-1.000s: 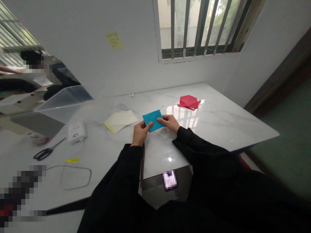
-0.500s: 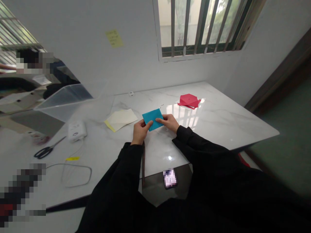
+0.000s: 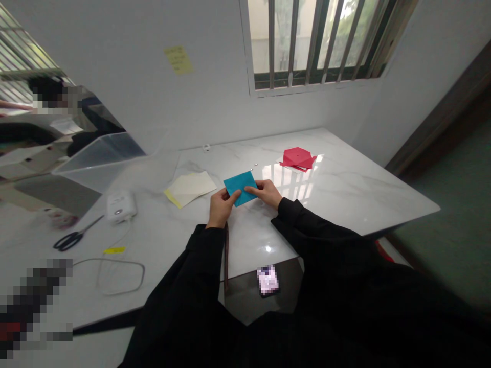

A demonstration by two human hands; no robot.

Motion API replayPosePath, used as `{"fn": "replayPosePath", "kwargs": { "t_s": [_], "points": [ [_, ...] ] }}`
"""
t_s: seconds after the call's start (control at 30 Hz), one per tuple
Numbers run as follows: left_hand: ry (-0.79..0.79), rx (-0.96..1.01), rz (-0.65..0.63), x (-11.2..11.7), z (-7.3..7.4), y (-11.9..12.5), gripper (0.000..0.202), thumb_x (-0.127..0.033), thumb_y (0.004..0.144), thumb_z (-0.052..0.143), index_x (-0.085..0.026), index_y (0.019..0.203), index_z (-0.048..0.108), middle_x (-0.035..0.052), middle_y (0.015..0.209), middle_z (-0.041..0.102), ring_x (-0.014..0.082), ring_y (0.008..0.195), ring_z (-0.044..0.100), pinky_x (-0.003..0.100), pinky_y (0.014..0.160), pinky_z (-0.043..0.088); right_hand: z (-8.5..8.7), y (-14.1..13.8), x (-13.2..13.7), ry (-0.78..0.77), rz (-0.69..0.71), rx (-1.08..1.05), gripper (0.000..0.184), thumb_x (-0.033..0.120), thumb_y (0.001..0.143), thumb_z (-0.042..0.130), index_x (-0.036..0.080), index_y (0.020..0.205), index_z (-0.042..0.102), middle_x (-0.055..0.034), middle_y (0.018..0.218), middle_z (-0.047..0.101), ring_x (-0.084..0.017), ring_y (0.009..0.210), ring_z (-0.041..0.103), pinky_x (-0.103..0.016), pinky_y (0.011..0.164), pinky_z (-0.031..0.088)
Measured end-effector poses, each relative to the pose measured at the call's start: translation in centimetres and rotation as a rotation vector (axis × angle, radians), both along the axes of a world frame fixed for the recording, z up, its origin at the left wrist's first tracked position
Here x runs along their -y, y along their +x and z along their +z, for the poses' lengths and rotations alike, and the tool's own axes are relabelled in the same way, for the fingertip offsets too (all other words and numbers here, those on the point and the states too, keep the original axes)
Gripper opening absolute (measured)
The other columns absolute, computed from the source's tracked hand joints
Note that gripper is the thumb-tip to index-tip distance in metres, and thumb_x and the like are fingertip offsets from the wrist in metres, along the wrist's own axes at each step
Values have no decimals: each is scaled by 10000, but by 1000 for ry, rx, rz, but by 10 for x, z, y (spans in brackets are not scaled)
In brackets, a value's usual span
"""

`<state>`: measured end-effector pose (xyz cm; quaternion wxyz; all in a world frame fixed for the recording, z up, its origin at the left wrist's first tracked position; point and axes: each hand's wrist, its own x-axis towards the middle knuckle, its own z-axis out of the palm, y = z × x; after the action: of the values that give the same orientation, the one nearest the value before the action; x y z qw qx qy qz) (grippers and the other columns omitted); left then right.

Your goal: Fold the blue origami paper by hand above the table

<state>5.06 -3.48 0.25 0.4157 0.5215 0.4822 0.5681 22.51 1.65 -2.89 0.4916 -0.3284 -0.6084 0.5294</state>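
Note:
A folded blue paper (image 3: pixel 240 184) lies just above the white marble table (image 3: pixel 345 194), held from both sides. My left hand (image 3: pixel 220 207) pinches its lower left corner with thumb and fingers closed. Pinching its lower right edge is my right hand (image 3: pixel 265 193), fingers closed on the sheet. Both arms wear black sleeves.
Red folded papers (image 3: pixel 297 159) lie farther back on the right. A pale yellow sheet (image 3: pixel 191 188) lies to the left. Further left are a white device (image 3: pixel 121 207), black scissors (image 3: pixel 72 238), a cable loop (image 3: pixel 115 276) and a clear plastic bin (image 3: pixel 95 161). Another person sits at far left.
Barely anything has moved: both hands keep their pinch on the blue paper, which has shifted very slightly left in the view.

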Motion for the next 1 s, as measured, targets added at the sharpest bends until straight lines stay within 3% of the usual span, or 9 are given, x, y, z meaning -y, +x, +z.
{"fn": "replayPosePath", "kwargs": {
  "t_s": [1.0],
  "points": [
    [-9,-9,-8,-2,-3,-1,638,-553,589,877,-93,1014,755,140,994,774,311,941,718,431,889,565,1,1,0,16,-18,49,468,556,739,766,129,930,754,-50,819,720,-197,783,656,-317,750,543]
  ]
}}
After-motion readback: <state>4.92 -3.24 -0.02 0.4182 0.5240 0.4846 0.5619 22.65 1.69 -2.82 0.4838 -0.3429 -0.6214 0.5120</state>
